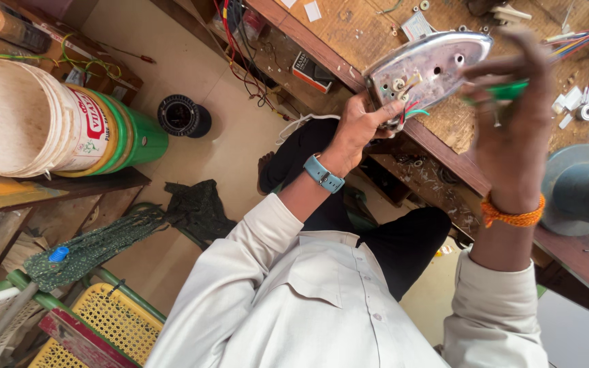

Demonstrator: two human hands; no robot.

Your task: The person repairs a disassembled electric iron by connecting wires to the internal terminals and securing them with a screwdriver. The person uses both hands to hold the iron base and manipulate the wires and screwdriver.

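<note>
White shirt [322, 300] below, both hands raised over the desk [376, 48] edge.

Left hand [363, 126], blue watch [323, 173] on the wrist, grips the rear of a metal iron plate [431, 65], coloured wires [414, 109] at its thumb, held above the desk's near edge. Right hand [512, 129], orange thread [512, 215] at the wrist, fingers curled round what looks like a green-handled screwdriver [506, 92], just beside the plate.

The iron soleplate [431, 65] is held above the workbench's [349, 41] near edge between the left hand [363, 126] and right hand [512, 116], with loose wires [581, 41] and small parts [584, 102] lying on the bench beyond.
</note>
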